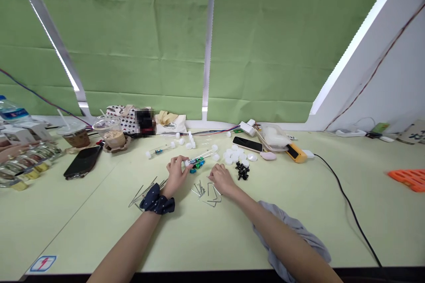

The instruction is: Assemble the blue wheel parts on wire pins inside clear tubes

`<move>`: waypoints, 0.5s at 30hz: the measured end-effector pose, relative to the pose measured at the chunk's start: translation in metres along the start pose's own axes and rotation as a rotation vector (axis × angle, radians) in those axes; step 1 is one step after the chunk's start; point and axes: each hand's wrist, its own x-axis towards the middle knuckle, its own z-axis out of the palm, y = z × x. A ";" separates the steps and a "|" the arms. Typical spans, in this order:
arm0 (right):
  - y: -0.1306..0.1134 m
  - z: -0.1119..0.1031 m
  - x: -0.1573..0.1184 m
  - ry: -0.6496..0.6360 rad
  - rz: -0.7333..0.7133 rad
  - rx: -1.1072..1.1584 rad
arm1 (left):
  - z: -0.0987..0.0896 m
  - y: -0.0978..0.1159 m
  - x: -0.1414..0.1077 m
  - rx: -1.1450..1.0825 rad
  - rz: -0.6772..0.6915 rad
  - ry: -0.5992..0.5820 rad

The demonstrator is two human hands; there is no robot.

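Pinching a capped tube [198, 159] (metal pieces [195, 160] inside), the left grip [177, 173] is closed; I can't tell about the right grip [222, 178].

so my pale green table [299, 212] sits right up against a window wall, green blinds [282, 35] pulled down with bright daylight sneaking past the edges, and there's a plain white wall [375, 66] over on my right
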 end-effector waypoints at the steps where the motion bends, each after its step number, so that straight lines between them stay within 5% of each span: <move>1: 0.002 -0.004 0.000 0.031 0.022 0.006 | 0.000 0.000 0.000 -0.002 -0.003 -0.007; 5: 0.014 -0.030 0.001 0.218 0.164 0.182 | -0.003 0.000 0.001 -0.029 -0.001 -0.043; 8: 0.022 -0.049 0.003 0.368 0.105 0.371 | -0.004 0.003 0.001 -0.086 0.028 -0.084; 15: 0.023 -0.062 0.002 0.338 -0.112 0.362 | -0.005 0.008 -0.002 -0.245 0.090 -0.182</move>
